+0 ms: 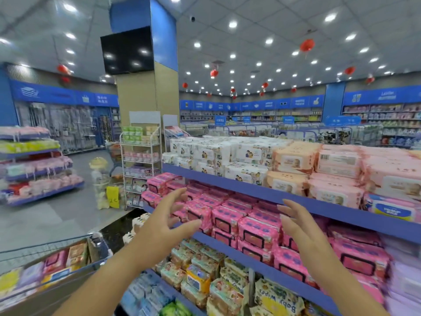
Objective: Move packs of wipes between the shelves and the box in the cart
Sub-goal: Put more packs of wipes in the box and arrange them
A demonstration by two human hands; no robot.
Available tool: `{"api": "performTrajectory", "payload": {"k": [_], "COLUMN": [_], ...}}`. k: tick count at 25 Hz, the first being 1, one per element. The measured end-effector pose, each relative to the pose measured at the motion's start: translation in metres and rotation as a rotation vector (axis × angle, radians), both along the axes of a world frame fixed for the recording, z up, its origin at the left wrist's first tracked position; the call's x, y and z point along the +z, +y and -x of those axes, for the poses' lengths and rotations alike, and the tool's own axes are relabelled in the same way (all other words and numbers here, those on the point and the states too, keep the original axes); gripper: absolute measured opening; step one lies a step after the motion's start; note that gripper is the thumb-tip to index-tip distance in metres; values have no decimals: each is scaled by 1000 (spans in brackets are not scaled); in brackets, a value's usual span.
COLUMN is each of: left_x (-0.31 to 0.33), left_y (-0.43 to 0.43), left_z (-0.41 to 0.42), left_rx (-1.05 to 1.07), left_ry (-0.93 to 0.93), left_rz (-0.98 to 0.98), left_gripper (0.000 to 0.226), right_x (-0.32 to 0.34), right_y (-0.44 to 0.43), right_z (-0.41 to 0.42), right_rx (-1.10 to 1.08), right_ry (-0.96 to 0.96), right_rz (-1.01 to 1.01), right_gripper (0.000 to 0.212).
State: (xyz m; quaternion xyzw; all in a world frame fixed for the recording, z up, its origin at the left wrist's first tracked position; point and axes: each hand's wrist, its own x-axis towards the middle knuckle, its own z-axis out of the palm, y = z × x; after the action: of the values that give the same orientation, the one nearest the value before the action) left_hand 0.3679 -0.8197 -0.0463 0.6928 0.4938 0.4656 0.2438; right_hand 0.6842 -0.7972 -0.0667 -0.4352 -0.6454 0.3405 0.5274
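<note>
In the head view, both hands are hovering in front of the pink packs [227, 217] stacked on the middle shelf [216, 244], so the step in hand looks like a pick from the shelves. The left hand [166, 220] is spreading wide, fingers apart, gripping nothing and lying just short of the packs. The right hand [298, 226] is opening likewise, fingers straight, holding nothing. Whether any fingertip is touching a pack, I cannot tell. The next move is calling for both palms to close on a pack and carry it left to the box [92, 250] in the cart [41, 248], which is already holding several packs.
</note>
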Motion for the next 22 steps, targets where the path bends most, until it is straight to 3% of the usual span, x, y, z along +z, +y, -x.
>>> {"api": "performTrajectory", "payload": {"k": [3, 6, 9, 12, 17, 22], "left_x": [-47, -102, -153, -199, -253, -278], "left_y": [-5, -17, -36, -72, -149, -211], "left_z": [30, 29, 14, -7, -52, -114], "left_rx": [-38, -108, -164, -225, -261, -323], "left_ry": [-25, -62, -98, -75, -74, -193], "left_rz": [102, 256, 364, 469, 605, 754], "left_gripper": [92, 83, 88, 94, 102, 92], "right_x": [-47, -99, -142, -182, -232, -269], "right_y": [-23, -64, -105, -154, -247, -339], "right_z": [31, 35, 21, 1, -29, -65], "right_rx": [-63, -147, -215, -303, -379, -514], "right_ry": [-7, 31, 28, 11, 21, 130], "right_rz": [66, 194, 302, 370, 535, 642], "right_gripper": [97, 75, 61, 56, 73, 43]}}
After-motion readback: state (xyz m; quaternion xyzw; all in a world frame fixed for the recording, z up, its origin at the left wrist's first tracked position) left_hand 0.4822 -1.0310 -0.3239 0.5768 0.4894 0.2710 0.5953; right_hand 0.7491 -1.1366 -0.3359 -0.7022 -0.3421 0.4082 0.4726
